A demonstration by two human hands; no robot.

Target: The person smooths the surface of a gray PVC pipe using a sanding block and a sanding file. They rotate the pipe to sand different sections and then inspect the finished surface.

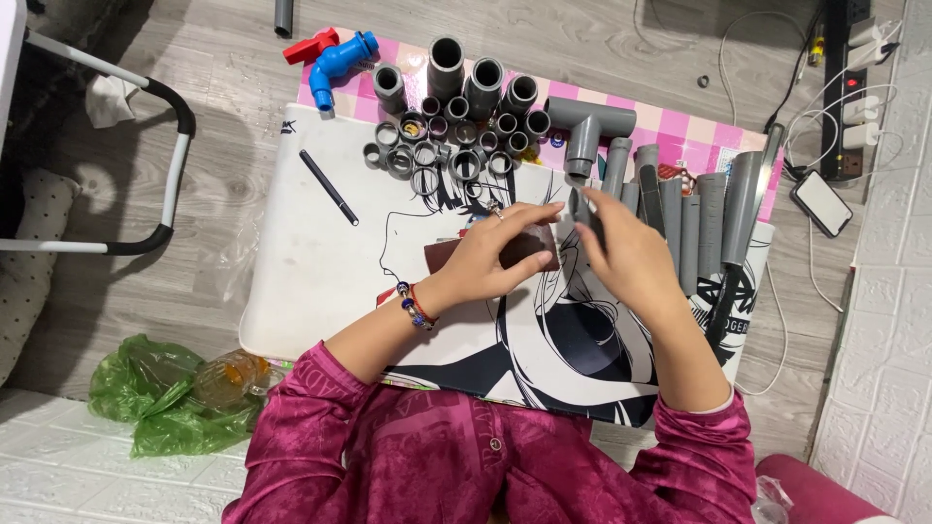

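Hands sanding grey pipe over a printed mat

Seen from above, a person in a magenta top sits at a white mat printed with a black line drawing (320,262). The left hand (490,257), at centre frame, is curled around a dark brown sheet of sandpaper (529,247), gripping it. The right hand (631,257), just right of centre, closes its fingers on a short grey plastic pipe piece (581,209), whose end touches the sandpaper.

Judging by the layout, the work looks partway through: which pieces are already sanded cannot be told.

Counted as far as visible:
- About seven or eight long grey pipe lengths (714,218) lie side by side, right of the hands.
- One grey T-shaped fitting (587,126) sits above them.
- Four tall grey couplers (466,82) and roughly twenty small grey rings (442,150) cluster at upper centre.
- One blue plastic tap (340,63) and one red valve handle (309,47) lie upper left.
- One black pen (328,187) rests left of the rings.
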